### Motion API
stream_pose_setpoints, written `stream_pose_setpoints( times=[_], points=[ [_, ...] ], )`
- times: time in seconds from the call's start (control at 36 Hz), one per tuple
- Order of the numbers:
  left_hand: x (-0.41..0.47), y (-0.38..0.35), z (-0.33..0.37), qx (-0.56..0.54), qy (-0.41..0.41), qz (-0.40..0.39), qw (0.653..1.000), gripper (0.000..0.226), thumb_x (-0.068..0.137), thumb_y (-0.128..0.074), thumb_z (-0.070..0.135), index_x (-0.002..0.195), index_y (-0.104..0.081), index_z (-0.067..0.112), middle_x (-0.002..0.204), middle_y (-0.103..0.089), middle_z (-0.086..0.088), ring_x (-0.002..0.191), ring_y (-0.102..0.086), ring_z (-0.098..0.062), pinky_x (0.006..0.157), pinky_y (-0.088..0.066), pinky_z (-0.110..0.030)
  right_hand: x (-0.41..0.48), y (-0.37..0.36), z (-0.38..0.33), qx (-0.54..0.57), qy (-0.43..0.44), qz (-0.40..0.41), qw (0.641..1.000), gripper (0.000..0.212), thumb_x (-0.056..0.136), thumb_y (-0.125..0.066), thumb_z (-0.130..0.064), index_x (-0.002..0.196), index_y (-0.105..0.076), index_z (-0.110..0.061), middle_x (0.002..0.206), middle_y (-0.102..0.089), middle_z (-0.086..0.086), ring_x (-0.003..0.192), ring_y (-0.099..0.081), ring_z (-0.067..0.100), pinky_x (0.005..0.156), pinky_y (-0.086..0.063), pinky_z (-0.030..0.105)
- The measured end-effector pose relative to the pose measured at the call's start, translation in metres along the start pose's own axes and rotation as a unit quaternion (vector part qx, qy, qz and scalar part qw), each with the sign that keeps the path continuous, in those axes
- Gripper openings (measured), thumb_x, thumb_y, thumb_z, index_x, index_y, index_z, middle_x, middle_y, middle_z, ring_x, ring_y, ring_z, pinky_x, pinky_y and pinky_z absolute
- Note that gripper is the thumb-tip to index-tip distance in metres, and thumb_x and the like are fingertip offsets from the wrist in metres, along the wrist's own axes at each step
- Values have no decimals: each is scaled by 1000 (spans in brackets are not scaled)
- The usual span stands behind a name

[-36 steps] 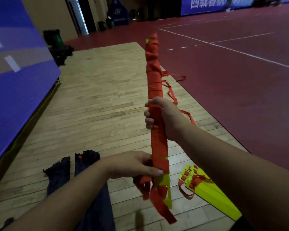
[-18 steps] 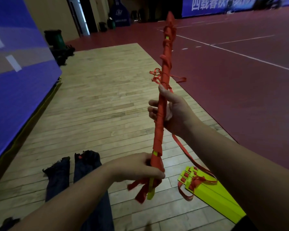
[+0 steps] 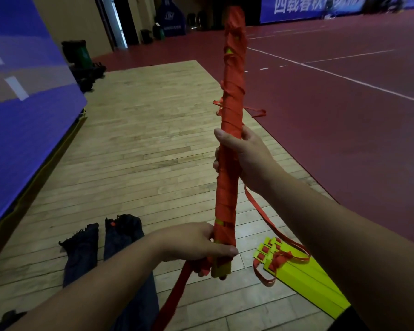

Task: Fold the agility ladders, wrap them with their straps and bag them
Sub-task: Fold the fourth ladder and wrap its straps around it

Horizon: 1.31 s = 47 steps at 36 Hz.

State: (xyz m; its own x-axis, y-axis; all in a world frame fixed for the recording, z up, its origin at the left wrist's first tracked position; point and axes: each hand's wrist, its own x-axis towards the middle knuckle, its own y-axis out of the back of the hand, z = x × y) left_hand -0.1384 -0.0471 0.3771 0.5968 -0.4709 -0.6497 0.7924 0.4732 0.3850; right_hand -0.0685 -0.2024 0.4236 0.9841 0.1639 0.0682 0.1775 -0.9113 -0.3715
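The folded agility ladder [image 3: 230, 103], upright above the wooden floor, has turned from edge-on to broad face, left hand [image 3: 196, 244] clenched round its lower end, right hand [image 3: 245, 158] curled round its middle, so another turn of red strap [image 3: 259, 209] seems laid on, bagging still ahead

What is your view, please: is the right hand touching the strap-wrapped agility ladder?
Touching. The head view shows the right hand gripping the strap-wrapped agility ladder round its middle, with no gap between them.
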Motion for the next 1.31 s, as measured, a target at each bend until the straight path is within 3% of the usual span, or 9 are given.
stream_pose_setpoints(
  times=[0.19, 0.36, 0.42, 0.5, 0.64, 0.75, 1.0, 1.17, 1.31],
  points=[
    [2, 2, -5, -10, 13, 44, 999, 50, 95, -60, 48, 131, -57, 13, 118, -70, -8, 95, -70, -25, 98, -55, -44, 4, 0, 8, 11, 79, 79, 994, 39, 91, -70, 0, 123, -49, -4, 87, -61, 16, 63, -68, 29, 65, -61, 41],
    [6, -7, -5, 51, 8, 111, 992, 32, 92, -64, 49, 103, -56, 20, 93, -72, 0, 79, -70, -15, 78, -60, -25, 8, 2, 15, -57, 51, 145, 986, 24, 95, -68, -14, 110, -49, -11, 92, -58, 9, 70, -57, 17, 69, -54, 33],
    [7, -6, -5, 49, 1, 117, 992, 22, 95, -64, 39, 98, -55, 19, 96, -75, -4, 78, -70, -14, 71, -58, -21, 8, -3, 10, 5, -3, 132, 991, 29, 97, -64, -38, 112, -51, -16, 94, -61, 10, 75, -56, 16, 73, -51, 33],
    [4, 0, -6, 3, -16, 58, 998, 25, 97, -64, 28, 113, -59, 9, 111, -74, -7, 101, -71, -21, 89, -57, -28, 10, -1, 1, 141, -72, 99, 982, 49, 98, -52, -55, 114, -52, -9, 91, -61, 13, 77, -57, 21, 80, -47, 37],
    [-2, 8, -8, -86, -64, -60, 992, 23, 90, -67, 21, 108, -59, 9, 120, -69, -16, 108, -63, -32, 92, -52, -38, 5, 12, 7, 98, -152, -73, 981, 42, 93, -66, -32, 119, -53, -2, 86, -60, 6, 73, -60, 17, 75, -54, 29],
    [2, 6, -10, -82, -17, -24, 996, 47, 83, -76, 28, 122, -54, 13, 126, -65, -12, 118, -62, -29, 91, -55, -36, 4, 5, 11, 109, -99, -61, 987, 14, 96, -62, -14, 106, -56, -4, 85, -62, 11, 76, -65, 24, 73, -59, 35],
    [1, 8, -12, 107, -18, 71, 992, 42, 94, -59, 53, 124, -54, 24, 107, -67, 2, 64, -61, -7, 56, -46, -16, 6, 6, 13, 38, -2, 43, 998, 22, 98, -61, -4, 115, -48, -9, 78, -61, 12, 62, -59, 19, 60, -55, 33],
    [7, 0, -6, 86, -67, 82, 991, 28, 90, -67, 49, 101, -53, 27, 103, -68, -2, 68, -55, -7, 62, -47, -20, 9, 1, 11, 96, -89, 106, 986, 44, 99, -56, -51, 119, -53, -12, 83, -59, 10, 64, -56, 16, 63, -49, 30],
    [3, 5, -3, -47, -75, 23, 996, 17, 92, -68, 21, 106, -60, 15, 82, -73, 2, 72, -61, -10, 74, -52, -24, 7, 2, 12, 124, -101, 68, 985, 25, 98, -62, -39, 98, -60, -15, 84, -56, 7, 67, -53, 17, 63, -49, 30]
  ],
)
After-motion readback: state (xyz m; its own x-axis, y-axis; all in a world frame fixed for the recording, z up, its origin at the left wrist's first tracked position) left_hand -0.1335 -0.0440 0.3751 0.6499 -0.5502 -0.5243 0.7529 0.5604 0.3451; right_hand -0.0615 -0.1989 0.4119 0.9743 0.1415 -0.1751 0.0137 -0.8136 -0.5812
